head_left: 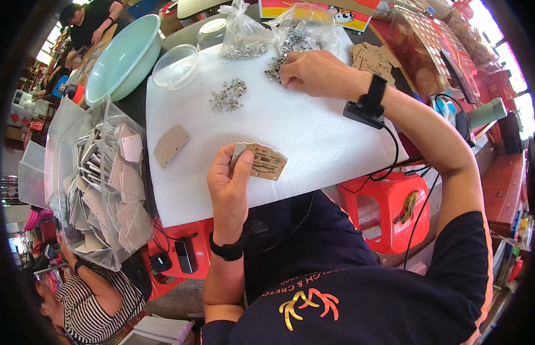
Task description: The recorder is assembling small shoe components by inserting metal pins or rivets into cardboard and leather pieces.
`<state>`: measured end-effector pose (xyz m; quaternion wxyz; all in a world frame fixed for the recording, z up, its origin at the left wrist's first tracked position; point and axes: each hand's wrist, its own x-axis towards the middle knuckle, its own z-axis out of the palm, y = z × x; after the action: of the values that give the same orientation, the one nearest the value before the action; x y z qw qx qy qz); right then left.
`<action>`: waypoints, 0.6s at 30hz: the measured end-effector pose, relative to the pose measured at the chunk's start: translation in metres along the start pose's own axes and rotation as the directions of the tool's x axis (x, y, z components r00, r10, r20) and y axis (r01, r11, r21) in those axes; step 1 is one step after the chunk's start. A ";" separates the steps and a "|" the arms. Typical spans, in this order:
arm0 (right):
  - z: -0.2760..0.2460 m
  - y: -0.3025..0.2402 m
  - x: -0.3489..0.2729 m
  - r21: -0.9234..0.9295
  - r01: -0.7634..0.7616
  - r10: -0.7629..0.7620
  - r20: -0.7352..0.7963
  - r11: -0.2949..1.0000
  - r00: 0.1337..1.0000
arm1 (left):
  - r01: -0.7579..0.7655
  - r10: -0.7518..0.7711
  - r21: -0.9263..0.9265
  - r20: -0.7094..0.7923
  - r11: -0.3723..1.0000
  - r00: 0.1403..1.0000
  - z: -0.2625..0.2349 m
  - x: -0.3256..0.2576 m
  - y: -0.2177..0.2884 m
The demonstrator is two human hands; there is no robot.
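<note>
My left hand [228, 183] holds a small tan cardboard tag [264, 161] with print on it, thumb on its left end, just above the near edge of the white foam sheet [296, 126]. My right hand [316, 72] reaches to the far side of the sheet, fingers curled down onto a pile of small silver metal pieces [275, 69]. Whether it has picked any up is hidden. A second cluster of silver pieces [228, 95] lies on the sheet to the left. A blank tan card [170, 145] rests near the sheet's left edge.
Clear bags of metal parts [242, 35] and a stack of tan cards [374, 57] sit at the far edge. A clear bowl [175, 66] and a mint basin [122, 57] stand far left. A clear bag of packed cards [101, 184] is at left. Red stool [388, 207] below; other people sit nearby.
</note>
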<state>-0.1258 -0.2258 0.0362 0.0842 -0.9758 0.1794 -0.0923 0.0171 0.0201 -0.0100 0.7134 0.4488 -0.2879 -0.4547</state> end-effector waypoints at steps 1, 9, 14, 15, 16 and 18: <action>0.001 0.000 0.000 0.008 0.002 -0.002 0.016 1.000 1.000 | -0.002 0.002 -0.001 0.002 1.000 1.000 0.000 0.000 0.000; 0.010 -0.004 0.007 -0.065 -0.002 0.002 -0.002 0.998 1.000 | -0.010 0.010 0.017 0.002 1.000 1.000 -0.001 0.000 0.000; 0.005 -0.007 0.001 0.189 -0.117 0.100 0.094 0.975 0.991 | 0.009 -0.008 0.027 -0.027 1.000 1.000 0.001 0.000 0.000; 0.001 -0.011 -0.002 0.194 -0.116 0.099 0.098 0.974 0.990 | 0.013 -0.012 0.028 -0.032 1.000 0.999 0.000 -0.001 0.000; -0.004 -0.017 -0.005 0.451 -0.235 0.173 0.176 0.861 0.969 | 0.018 -0.018 0.033 -0.024 0.999 1.000 -0.001 -0.001 0.000; -0.009 -0.022 -0.011 0.661 -0.351 0.222 0.274 0.663 0.936 | 0.030 -0.029 0.038 -0.015 0.999 0.999 -0.002 -0.002 0.000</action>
<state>-0.1308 -0.2022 0.0481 0.4759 -0.8336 0.2749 -0.0554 0.0180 0.0225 -0.0114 0.7000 0.4699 -0.2845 -0.4564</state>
